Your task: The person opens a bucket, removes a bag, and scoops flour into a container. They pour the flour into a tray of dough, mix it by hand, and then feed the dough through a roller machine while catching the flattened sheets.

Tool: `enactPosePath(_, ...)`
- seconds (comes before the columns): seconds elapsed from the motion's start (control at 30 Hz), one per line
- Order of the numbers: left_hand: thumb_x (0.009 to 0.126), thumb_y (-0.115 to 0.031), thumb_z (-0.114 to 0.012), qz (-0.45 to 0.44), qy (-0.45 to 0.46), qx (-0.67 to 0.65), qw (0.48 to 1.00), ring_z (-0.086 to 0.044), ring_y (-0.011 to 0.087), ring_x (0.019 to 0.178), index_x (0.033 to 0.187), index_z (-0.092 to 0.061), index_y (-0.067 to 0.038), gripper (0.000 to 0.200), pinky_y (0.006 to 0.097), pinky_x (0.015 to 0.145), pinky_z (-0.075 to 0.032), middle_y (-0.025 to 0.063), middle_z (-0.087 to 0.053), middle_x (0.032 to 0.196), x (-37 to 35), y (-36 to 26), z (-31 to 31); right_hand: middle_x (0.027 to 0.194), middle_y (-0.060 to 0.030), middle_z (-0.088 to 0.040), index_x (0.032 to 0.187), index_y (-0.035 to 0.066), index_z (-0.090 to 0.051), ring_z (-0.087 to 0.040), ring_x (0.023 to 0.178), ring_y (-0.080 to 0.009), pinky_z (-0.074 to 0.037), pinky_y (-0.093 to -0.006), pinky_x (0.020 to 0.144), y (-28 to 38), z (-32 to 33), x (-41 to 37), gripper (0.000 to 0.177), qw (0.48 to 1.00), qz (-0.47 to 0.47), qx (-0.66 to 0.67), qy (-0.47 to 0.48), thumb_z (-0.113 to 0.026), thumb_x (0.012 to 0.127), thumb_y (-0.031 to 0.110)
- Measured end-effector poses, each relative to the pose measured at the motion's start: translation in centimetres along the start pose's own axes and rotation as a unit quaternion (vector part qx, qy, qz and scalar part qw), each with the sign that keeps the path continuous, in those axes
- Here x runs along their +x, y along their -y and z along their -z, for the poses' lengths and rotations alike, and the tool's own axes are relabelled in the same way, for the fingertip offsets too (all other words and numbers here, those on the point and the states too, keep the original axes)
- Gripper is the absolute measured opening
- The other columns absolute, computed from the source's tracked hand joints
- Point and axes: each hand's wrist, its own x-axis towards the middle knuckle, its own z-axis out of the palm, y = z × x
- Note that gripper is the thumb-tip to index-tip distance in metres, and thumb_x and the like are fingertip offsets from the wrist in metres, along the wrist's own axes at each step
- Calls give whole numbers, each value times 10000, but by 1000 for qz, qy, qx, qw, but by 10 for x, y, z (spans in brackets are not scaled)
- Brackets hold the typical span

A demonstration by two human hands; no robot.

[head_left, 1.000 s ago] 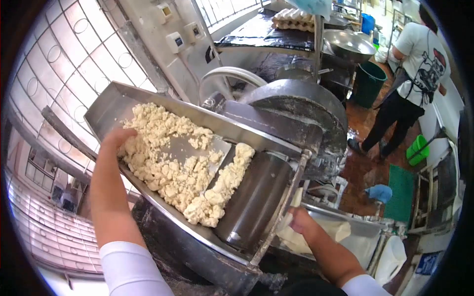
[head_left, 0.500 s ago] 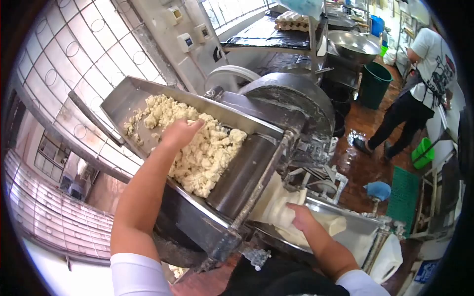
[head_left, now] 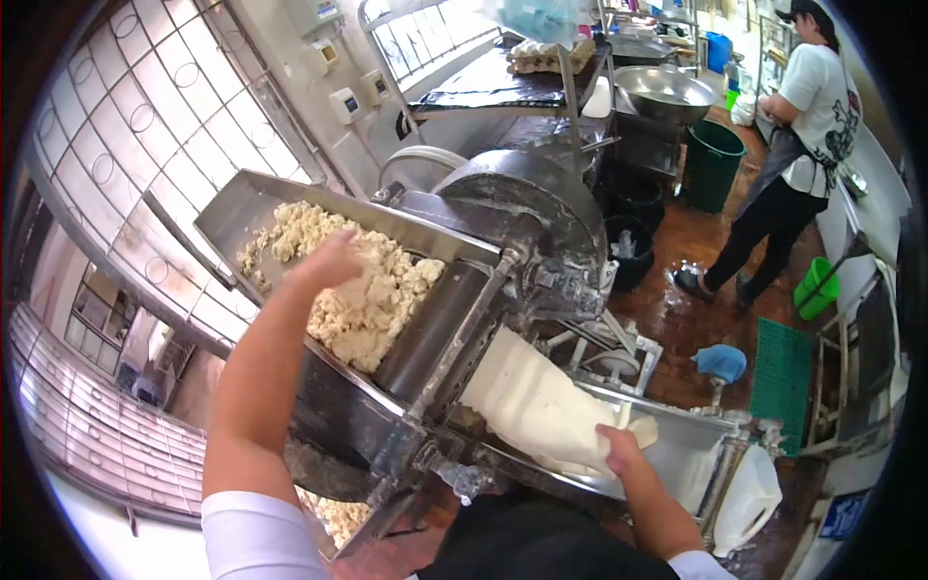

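On the sloped steel hopper [head_left: 232,208] of a dough roller machine, the left hand [head_left: 333,261] sits palm-down on a heap of crumbly dough [head_left: 372,300], which fills the lower end of the hopper right against the dark roller [head_left: 430,329]. Hand is blurred, so its grip cannot be told, wide or closed. Below the roller a smooth pale dough sheet [head_left: 532,401] hangs out at a slant into the steel catch tray [head_left: 696,435]. Right hand [head_left: 619,449] is at the sheet's lower end, grip closed on its edge. Both forearms bare, white sleeves at the elbows. Near the tray: white jug [head_left: 754,498], blue cloth [head_left: 720,360], green mat [head_left: 785,382] on a wet floor. Farther back, well apart, another person [head_left: 802,116] stands by a green bin [head_left: 710,159] and a big metal bowl [head_left: 667,92].
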Motion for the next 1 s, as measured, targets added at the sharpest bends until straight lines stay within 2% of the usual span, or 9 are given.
enactPosePath(0.1,713,-160,-711,188,47,-95,976,-504,324,1172,1400,-356,-21,786,366,943,-437,254,-458,1326,-18,-26,26,1016,-182,-626,1139,-101,-524,-634,880,-322,-514,-451,818,-2,22,-10,382,1000,-1,5,-1,-642,809,52)
enactPosePath(0.23,626,-208,-725,100,33,-163,981,-455,351,1211,1381,-383,-10,852,417,997,-365,224,-465,1325,1,-21,-6,971,-173,-629,1114,-69,-552,-637,836,-305,-529,-434,745,-18,52,0,359,998,20,-18,-49,-656,798,65)
enactPosePath(0.43,594,-184,-695,168,109,-351,915,-353,336,1284,1351,-434,-64,810,454,1013,-320,211,-393,1384,-6,-54,-9,851,-123,-639,1068,-33,-596,-623,730,-242,-506,-374,622,-17,78,-2,369,962,76,-216,-150,-682,734,99)
enactPosePath(0.6,643,-170,-712,55,109,-251,960,-387,330,1271,1384,-391,-82,813,470,1017,-348,205,-399,1396,1,-55,-14,842,-113,-653,1026,-19,-631,-613,703,-204,-495,-362,610,-16,101,-6,348,927,98,-323,-164,-684,719,135)
enactPosePath(0.7,707,-172,-714,31,56,114,991,-508,337,1179,1392,-351,-37,786,357,1033,-382,248,-496,1299,-12,-75,1,832,-115,-679,975,-10,-666,-635,716,-209,-493,-352,672,-20,126,-4,292,882,139,-406,-194,-679,735,155)
enactPosePath(0.87,735,-280,-696,-60,-14,81,995,-529,369,1146,1348,-392,26,750,382,960,-433,271,-522,1251,-5,-15,-46,814,-124,-683,953,12,-672,-646,739,-242,-495,-369,686,-17,151,-14,287,883,144,-410,-178,-665,745,210)
enactPosePath(0.9,767,-327,-659,-16,-35,-56,998,-540,364,1128,1334,-412,30,715,379,951,-433,273,-532,1236,2,-3,-52,814,-124,-683,953,12,-672,-646,739,-242,-495,-369,686,-10,149,-20,287,884,143,-408,-178,-665,745,210)
enactPosePath(0.93,799,-375,-622,29,-56,-193,979,-550,359,1110,1321,-432,35,690,375,942,-432,276,-541,1221,6,3,-55,830,-134,-681,951,18,-669,-648,764,-268,-497,-383,704,-3,147,-25,298,839,136,-490,-194,-667,747,236)
enactPosePath(1.0,833,-413,-573,22,-127,-129,983,-604,340,976,1178,-567,9,545,397,862,-458,237,-622,1070,-14,-38,-44,847,-145,-678,950,24,-667,-650,788,-295,-498,-398,721,5,146,-28,311,784,124,-573,-204,-669,749,262)
